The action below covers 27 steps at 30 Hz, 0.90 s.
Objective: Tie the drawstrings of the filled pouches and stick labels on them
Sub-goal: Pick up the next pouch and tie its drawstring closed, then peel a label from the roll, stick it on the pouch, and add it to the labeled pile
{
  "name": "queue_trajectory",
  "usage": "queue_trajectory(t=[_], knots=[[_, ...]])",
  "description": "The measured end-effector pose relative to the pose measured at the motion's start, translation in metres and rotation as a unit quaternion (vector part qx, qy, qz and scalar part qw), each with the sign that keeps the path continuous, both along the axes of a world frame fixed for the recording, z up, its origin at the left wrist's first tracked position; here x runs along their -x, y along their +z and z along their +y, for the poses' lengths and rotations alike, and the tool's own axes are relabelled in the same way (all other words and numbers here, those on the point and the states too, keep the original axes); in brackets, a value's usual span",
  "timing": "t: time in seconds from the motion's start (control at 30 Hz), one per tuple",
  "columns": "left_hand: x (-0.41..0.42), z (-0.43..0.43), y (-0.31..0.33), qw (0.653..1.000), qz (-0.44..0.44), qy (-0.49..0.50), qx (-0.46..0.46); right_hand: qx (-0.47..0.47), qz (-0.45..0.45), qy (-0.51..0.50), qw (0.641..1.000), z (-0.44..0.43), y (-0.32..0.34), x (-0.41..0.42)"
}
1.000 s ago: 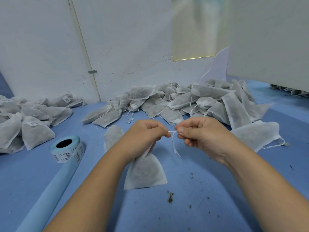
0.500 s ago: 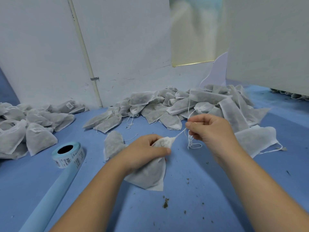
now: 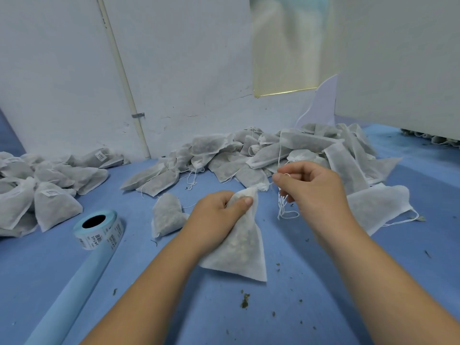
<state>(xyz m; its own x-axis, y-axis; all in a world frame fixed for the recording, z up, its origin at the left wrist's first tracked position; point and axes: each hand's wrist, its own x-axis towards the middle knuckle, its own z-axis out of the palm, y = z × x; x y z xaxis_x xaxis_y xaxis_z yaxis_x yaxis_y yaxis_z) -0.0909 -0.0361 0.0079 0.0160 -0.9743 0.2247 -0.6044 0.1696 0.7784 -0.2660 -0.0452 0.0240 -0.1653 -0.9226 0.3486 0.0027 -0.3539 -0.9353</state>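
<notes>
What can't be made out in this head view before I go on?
Head view only.
- pouch neck: left hand partly covers it; whether knotted is unclear.
- drawstring end: hidden inside the right hand.
- label roll print: too small to read.
- far pouches at right: cut off by the white panel.

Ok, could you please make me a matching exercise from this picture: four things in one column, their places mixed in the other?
1 label roll
2 drawstring
3 labelled pouches
4 pouch being tied

A gripped by the left hand
B heaped at the far left
C pinched by the right hand
D on the blue surface, left of the left forearm

Pairs: 1-D, 2-C, 3-B, 4-A
</notes>
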Motion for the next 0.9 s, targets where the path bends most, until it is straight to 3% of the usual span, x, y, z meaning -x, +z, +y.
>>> queue_trajectory(t=[0.2, 0.37, 0.57, 0.9], knots=[[0.008, -0.001, -0.002, 0.998, -0.001, 0.063, -0.001, 0.040, 0.065, 0.018, 0.997, 0.003, -0.005, -0.013], [0.006, -0.003, 0.001, 0.988, 0.126, 0.079, -0.028, 0.147, 0.257, -0.009, 0.955, 0.008, -0.014, -0.022], [0.005, 0.000, 0.006, 0.943, 0.310, 0.018, -0.115, 0.182, 0.352, -0.021, 0.918, 0.009, -0.016, -0.023], [0.004, -0.003, 0.005, 0.919, 0.371, -0.058, -0.122, 0.170, 0.426, -0.027, 0.888, 0.013, -0.012, -0.020]])
